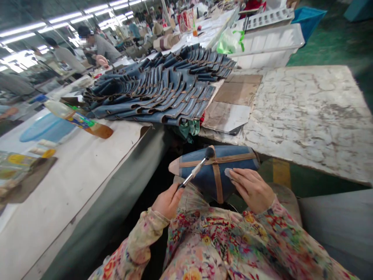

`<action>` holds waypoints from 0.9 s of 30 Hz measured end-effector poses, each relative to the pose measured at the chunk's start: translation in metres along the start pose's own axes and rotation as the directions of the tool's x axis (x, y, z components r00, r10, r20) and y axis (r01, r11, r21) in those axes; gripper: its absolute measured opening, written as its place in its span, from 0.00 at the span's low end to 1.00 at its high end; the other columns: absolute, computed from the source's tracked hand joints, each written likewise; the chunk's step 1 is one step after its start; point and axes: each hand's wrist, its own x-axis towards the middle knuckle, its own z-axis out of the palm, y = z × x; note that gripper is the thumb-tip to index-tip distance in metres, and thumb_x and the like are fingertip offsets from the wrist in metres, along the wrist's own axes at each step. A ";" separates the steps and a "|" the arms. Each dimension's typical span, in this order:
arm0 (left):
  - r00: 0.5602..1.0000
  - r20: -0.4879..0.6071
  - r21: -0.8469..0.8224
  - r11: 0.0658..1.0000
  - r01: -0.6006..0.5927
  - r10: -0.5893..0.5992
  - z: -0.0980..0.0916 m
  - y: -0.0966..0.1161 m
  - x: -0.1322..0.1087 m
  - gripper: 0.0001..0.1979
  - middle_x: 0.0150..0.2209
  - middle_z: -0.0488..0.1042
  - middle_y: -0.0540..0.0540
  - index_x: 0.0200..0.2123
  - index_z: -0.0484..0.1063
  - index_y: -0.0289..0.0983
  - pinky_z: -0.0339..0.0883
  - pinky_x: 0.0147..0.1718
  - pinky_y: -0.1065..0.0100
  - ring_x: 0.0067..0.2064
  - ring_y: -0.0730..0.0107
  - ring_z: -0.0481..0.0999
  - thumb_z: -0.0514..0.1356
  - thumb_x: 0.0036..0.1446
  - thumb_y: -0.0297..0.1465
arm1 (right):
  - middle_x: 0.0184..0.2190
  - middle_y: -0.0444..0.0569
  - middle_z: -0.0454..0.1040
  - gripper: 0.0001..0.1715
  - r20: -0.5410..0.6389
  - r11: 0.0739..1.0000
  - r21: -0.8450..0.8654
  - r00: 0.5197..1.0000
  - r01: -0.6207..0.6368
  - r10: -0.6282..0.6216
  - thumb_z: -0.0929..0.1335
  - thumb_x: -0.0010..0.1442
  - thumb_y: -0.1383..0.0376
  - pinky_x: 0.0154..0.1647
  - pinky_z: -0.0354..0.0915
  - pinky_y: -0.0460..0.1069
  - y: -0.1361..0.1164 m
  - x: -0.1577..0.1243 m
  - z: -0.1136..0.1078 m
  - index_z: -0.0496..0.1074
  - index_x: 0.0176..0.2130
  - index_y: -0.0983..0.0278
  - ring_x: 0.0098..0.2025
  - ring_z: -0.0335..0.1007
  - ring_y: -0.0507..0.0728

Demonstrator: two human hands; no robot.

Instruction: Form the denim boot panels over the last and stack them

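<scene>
My left hand [168,201] is closed around the handle of a small brush [198,167], which has a white shaft and a dark round tip. The tip sits just above a blue leather shoe upper [217,171] with tan strips crossing it and a pale pointed end. The upper lies in my lap. My right hand [252,190] rests on the upper's right side, pinching a small grey pad [229,174] against the leather. A large pile of similar blue leather pieces [157,87] lies on the table ahead.
A stained white-marbled worktable [303,112] with cardboard sheets [236,93] stands ahead right. A long white table [72,182] runs along my left, holding a plastic bottle [78,118] and a blue basin [43,128]. White crates [268,42] and co-workers [100,46] stand beyond.
</scene>
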 end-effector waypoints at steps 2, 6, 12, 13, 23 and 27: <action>0.997 -0.069 -0.028 0.999 -0.025 0.023 0.000 0.002 0.000 0.17 0.24 0.67 0.50 0.42 0.63 0.37 0.61 0.27 0.72 0.25 0.72 0.67 0.42 0.59 0.40 | 0.44 0.50 0.70 0.17 0.008 1.000 0.006 1.000 -0.001 0.001 0.60 0.61 0.65 0.50 0.64 0.53 0.000 0.000 -0.001 0.69 0.49 0.60 0.47 0.64 0.55; 1.000 0.004 0.039 0.999 -0.010 0.010 0.003 -0.001 0.004 0.17 0.25 0.69 0.49 0.40 0.64 0.37 0.62 0.28 0.71 0.27 0.69 0.70 0.43 0.58 0.40 | 0.45 0.50 0.70 0.17 0.009 1.000 0.002 1.000 -0.008 0.008 0.60 0.60 0.65 0.50 0.63 0.52 0.001 0.000 -0.001 0.69 0.48 0.62 0.47 0.64 0.55; 0.996 -0.090 -0.028 0.999 -0.021 0.019 0.006 -0.006 0.010 0.20 0.25 0.69 0.49 0.42 0.64 0.38 0.61 0.28 0.71 0.26 0.71 0.69 0.41 0.59 0.43 | 0.45 0.50 0.70 0.17 0.010 1.000 0.006 1.000 -0.010 0.010 0.61 0.60 0.65 0.50 0.63 0.52 0.000 0.001 -0.001 0.69 0.48 0.62 0.47 0.64 0.54; 0.995 -0.102 -0.026 0.999 -0.019 0.016 0.006 -0.006 0.010 0.20 0.24 0.68 0.50 0.42 0.64 0.38 0.61 0.27 0.71 0.25 0.71 0.69 0.41 0.59 0.43 | 0.45 0.50 0.70 0.17 0.007 1.000 0.008 1.000 -0.011 0.011 0.61 0.60 0.65 0.50 0.63 0.52 -0.001 0.001 -0.001 0.69 0.48 0.62 0.47 0.63 0.54; 0.999 -0.045 0.065 0.998 -0.011 0.014 0.005 -0.010 0.001 0.19 0.27 0.71 0.48 0.44 0.64 0.37 0.63 0.29 0.72 0.28 0.70 0.72 0.41 0.59 0.41 | 0.45 0.49 0.70 0.17 -0.015 1.000 0.002 1.000 -0.007 0.007 0.61 0.60 0.66 0.50 0.64 0.52 0.000 0.000 0.001 0.68 0.49 0.62 0.47 0.64 0.54; 0.999 0.040 0.155 0.988 0.013 -0.019 0.009 -0.010 -0.001 0.19 0.28 0.72 0.47 0.41 0.65 0.38 0.63 0.29 0.71 0.30 0.68 0.73 0.41 0.58 0.40 | 0.44 0.49 0.70 0.17 -0.026 1.000 -0.013 1.000 -0.004 0.003 0.61 0.60 0.66 0.49 0.64 0.53 0.001 0.000 0.002 0.68 0.48 0.62 0.46 0.63 0.55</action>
